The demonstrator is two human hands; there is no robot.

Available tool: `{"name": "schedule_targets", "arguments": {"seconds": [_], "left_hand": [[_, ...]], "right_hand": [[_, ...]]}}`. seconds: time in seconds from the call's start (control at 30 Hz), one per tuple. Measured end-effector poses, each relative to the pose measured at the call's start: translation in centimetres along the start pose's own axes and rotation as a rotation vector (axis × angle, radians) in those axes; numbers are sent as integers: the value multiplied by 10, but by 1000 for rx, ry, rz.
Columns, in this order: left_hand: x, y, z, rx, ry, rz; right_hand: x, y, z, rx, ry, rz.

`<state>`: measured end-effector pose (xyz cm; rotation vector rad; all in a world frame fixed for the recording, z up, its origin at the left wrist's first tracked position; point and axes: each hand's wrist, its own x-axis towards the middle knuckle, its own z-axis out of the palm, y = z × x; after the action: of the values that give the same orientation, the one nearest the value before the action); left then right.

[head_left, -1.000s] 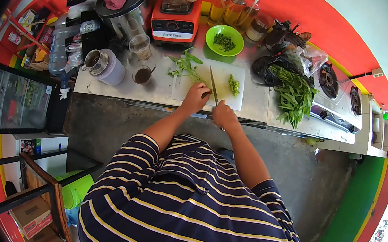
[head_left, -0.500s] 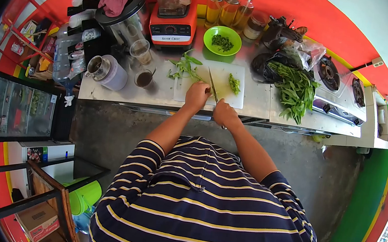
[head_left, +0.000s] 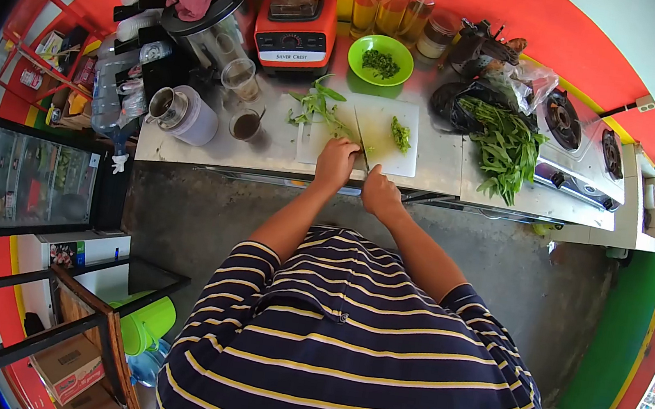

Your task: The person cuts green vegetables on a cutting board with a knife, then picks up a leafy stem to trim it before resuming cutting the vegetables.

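On the white cutting board [head_left: 382, 116] at the counter's front edge, my left hand [head_left: 336, 163] has its fingers closed over green leafy stems [head_left: 339, 128], the gripped ends mostly hidden. My right hand [head_left: 383, 192] is wrapped round the handle of a kitchen knife [head_left: 360, 133]. Its blade points away from me, right beside my left fingertips. A small heap of chopped greens [head_left: 400, 135] lies on the board right of the blade. Loose leafy sprigs [head_left: 316, 104] spread over the board's left edge. Behind the board, a lime-green bowl [head_left: 380, 80] holds chopped leaves.
A red blender [head_left: 293, 39] and pump bottles [head_left: 393, 10] stand at the back. Left are a glass of dark drink [head_left: 246, 126], an empty-looking cup [head_left: 240, 79] and a jug [head_left: 194, 121]. Right lie a leafy bunch [head_left: 506, 154], a black bag [head_left: 450, 105] and a gas stove [head_left: 577, 159].
The view has shifted slightly. My left hand stays by the blade, its fingers flatter over the stems. The knife remains in my right hand, its blade at nearly the same angle.
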<state>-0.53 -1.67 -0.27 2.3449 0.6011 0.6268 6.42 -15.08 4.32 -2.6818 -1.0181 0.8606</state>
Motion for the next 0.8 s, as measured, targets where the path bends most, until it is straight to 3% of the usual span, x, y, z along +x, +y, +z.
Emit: {"name": "schedule_targets", "arguments": {"seconds": [0.33,0.8], "left_hand": [[4,-1,-4,-54,-15,-62],[7,8,-2,100,-9,-50]], "right_hand": [[10,4,-6,34,-52,2],[5,12,-1,20,-33,-16]]}}
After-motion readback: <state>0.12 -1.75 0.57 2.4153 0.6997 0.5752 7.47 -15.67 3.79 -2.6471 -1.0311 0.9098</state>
